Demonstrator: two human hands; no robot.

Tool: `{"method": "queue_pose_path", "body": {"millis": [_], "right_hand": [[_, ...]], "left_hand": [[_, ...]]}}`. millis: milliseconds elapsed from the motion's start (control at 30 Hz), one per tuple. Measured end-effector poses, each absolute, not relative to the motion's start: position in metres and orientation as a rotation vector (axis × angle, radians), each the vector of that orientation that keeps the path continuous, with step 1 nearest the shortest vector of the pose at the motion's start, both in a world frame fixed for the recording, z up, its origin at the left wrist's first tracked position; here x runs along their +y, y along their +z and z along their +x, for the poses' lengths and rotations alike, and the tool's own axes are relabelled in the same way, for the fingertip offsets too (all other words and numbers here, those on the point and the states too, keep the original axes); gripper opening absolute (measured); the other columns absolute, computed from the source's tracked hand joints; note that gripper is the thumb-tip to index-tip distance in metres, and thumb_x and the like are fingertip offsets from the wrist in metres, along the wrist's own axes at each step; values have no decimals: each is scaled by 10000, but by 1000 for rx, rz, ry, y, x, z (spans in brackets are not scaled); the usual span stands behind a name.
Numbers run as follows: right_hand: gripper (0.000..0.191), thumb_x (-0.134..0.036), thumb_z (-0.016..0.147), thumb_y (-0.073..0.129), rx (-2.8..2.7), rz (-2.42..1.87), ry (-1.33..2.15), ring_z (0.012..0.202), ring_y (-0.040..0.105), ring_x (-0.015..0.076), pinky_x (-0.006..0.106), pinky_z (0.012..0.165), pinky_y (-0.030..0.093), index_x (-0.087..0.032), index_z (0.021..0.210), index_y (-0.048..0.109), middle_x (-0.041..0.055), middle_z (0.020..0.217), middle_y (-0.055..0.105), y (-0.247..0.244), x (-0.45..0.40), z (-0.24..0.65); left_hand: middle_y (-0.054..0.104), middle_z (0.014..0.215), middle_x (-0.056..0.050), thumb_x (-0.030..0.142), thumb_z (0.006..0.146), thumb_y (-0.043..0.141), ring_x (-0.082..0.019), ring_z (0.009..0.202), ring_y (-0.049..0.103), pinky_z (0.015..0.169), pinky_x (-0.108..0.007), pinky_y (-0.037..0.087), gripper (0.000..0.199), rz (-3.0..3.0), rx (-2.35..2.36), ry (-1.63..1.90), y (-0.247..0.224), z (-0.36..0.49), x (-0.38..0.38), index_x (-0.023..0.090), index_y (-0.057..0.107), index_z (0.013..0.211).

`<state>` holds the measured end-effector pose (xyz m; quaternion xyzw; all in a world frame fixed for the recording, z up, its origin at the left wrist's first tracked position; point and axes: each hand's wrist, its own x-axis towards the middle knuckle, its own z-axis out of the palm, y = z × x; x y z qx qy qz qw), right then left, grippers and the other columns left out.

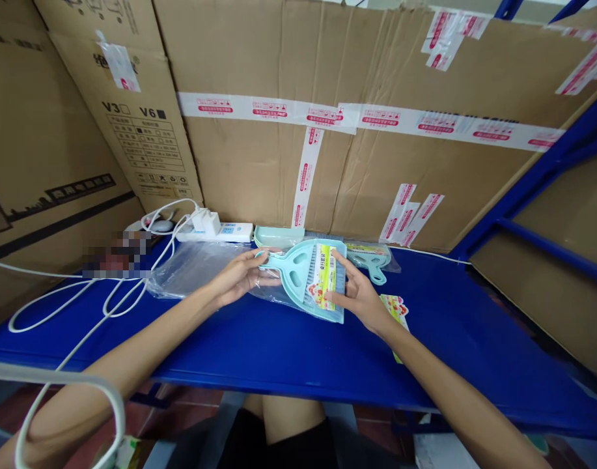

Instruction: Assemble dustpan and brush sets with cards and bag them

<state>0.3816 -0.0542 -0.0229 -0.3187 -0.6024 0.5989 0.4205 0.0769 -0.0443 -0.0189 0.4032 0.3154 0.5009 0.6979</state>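
Observation:
Between both hands is a light blue dustpan and brush set (294,277), held above the blue table with a printed yellow-and-white card (322,277) over its bristles. My left hand (244,277) pinches the handle end, where loose clear plastic hangs below. On the wide edge, my right hand (359,293) grips the set, with fingers over the card. Behind the right hand lies another light blue set (375,264) in clear plastic. A loose yellow printed card (396,309) rests on the table beside my right wrist, partly covered by the forearm.
Clear plastic bags (195,264) lie left of my hands on the blue table (278,352). Behind them are a white power strip (234,232) and a pale green dustpan (278,236). White cables (112,306) loop across the left side. Large cardboard (249,176) stands along the back.

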Motion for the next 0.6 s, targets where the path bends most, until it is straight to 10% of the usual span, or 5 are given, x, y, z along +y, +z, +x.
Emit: {"method": "queue_pose_path", "body": {"millis": [600], "right_hand": [[1165,-437,815,916,-1459,-869,1306,1292,681,297,442,1050,619,-361,1744,216,108,1650,508,-25,-52,380]], "left_hand": [[760,932,-115,176,1043,584,-293,888,816,956,-553,676,225,740,708,1212,-17,84,-46,75,766,1128]]}}
